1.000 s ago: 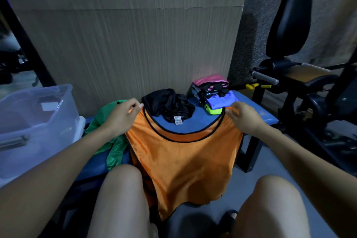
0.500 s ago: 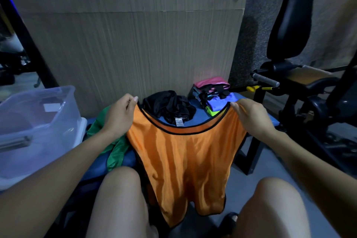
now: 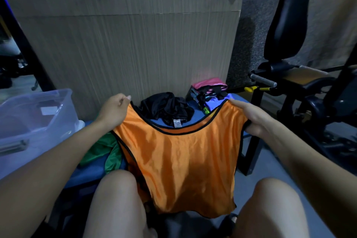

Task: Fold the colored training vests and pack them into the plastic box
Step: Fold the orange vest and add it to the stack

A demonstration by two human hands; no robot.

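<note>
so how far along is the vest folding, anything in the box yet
Early on. Done: a stack of folded vests sits at the bench's far right, though the plastic box appears to hold no vest. In hand: the left hand and right hand hold the orange vest up by its shoulders, unfolded. Left: the crumpled black vest and green vest need folding, then everything needs packing.

Bare forearms, bare knees, perhaps dark sandal [image 3: 229,220]
</note>
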